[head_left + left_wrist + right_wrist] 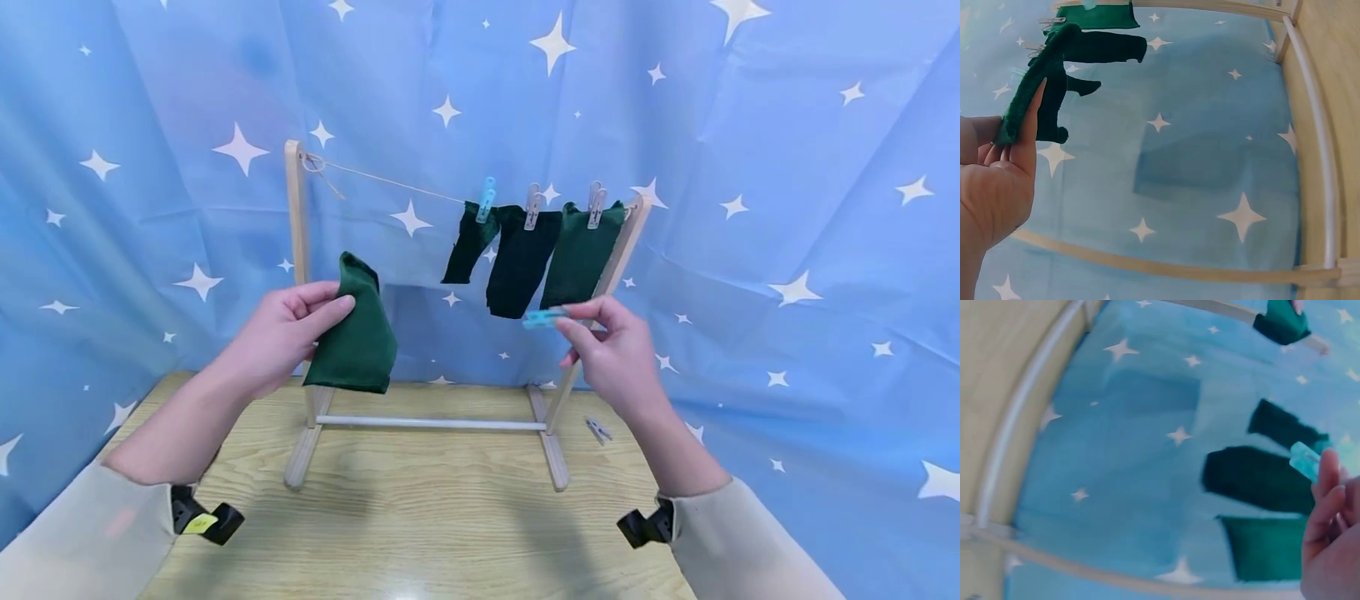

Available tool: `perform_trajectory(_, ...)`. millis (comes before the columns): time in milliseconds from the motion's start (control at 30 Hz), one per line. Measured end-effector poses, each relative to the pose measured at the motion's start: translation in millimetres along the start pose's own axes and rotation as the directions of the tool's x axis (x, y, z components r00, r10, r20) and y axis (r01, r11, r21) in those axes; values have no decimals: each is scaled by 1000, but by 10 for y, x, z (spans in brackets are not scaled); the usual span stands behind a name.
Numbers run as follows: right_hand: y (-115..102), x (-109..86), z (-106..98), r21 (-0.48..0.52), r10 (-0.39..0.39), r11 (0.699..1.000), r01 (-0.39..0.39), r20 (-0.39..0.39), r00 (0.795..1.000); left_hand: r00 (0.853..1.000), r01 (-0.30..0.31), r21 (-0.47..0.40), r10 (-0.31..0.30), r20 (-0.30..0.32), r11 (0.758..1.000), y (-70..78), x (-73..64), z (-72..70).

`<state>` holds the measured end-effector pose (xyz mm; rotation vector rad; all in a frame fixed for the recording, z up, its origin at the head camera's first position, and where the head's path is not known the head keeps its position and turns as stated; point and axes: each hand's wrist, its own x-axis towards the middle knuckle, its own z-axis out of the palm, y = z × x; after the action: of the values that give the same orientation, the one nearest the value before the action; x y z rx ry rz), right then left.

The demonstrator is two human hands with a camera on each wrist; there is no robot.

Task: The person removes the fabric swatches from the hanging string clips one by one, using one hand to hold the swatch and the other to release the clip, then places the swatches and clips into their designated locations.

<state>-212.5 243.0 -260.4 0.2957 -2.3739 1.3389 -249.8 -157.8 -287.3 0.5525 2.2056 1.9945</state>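
Note:
My left hand (273, 342) pinches a green cloth piece (358, 333) between thumb and fingers, near the rack's left post; its lower edge hangs down. Between the thumb and forefinger of my right hand (615, 346) is a light-blue clothespin (542, 318), held in front of the hanging cloths. On the string (397, 182) hang a small dark green cloth (461, 254) under a blue clothespin (486, 200), a darker cloth (519, 271) under a grey clothespin (532, 207), and a green cloth (581, 258) under another grey clothespin (596, 205).
The wooden rack (296, 225) stands on a wood-grain table (420, 517), with a white bar (431, 423) joining its feet. A loose grey clothespin (598, 430) lies right of the rack. Behind everything hangs a blue star-patterned curtain (420, 83).

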Motion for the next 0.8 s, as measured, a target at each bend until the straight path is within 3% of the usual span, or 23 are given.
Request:
perform_trajectory(233,459,-253,-100,10,104,995,-104,-29,994,999,6,-1,-6,33,1000,-231,-210,-122)
perform_trajectory(400,758,-409,-176,-1,176,984,-176,-42,983,999,36,40,-37,10,999,-390,-337,-227)
perform_trajectory(633,1209,-581,-239,-13,308,951,-310,-77,948,996,89,57,-88,-21,994,-644,-509,-344)
perform_trajectory(800,1511,-668,-304,-2,373,927,-375,-103,922,996,87,5,-87,-19,996,-841,-616,-440)
